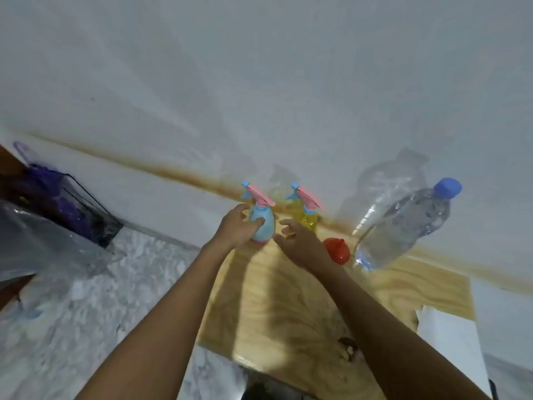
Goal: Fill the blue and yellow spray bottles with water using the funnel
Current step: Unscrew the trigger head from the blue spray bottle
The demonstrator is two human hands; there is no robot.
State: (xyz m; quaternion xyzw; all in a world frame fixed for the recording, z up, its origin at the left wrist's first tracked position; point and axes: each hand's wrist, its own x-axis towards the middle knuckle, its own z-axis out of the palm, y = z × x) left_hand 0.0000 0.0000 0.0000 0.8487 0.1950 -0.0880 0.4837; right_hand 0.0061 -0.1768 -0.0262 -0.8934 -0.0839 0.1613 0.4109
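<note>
The blue spray bottle [264, 225] with its pink trigger head stands at the far edge of the wooden table [288, 298], by the wall. My left hand [238, 228] grips its body, fingers and thumb curled round it. The yellow spray bottle [309, 219], also pink-headed, stands just to its right. My right hand [300, 245] hovers in front of the yellow bottle with fingers loosely spread, holding nothing. A red funnel [337, 251] lies on the table to the right of that hand. A large clear water bottle [403, 226] with a blue cap stands at the right.
The white wall [259, 96] rises directly behind the bottles. A dark wire basket [83, 215] with purple contents and a clear plastic sheet [34, 243] sit on the marble floor at left. A white object [450, 342] lies at the table's right front.
</note>
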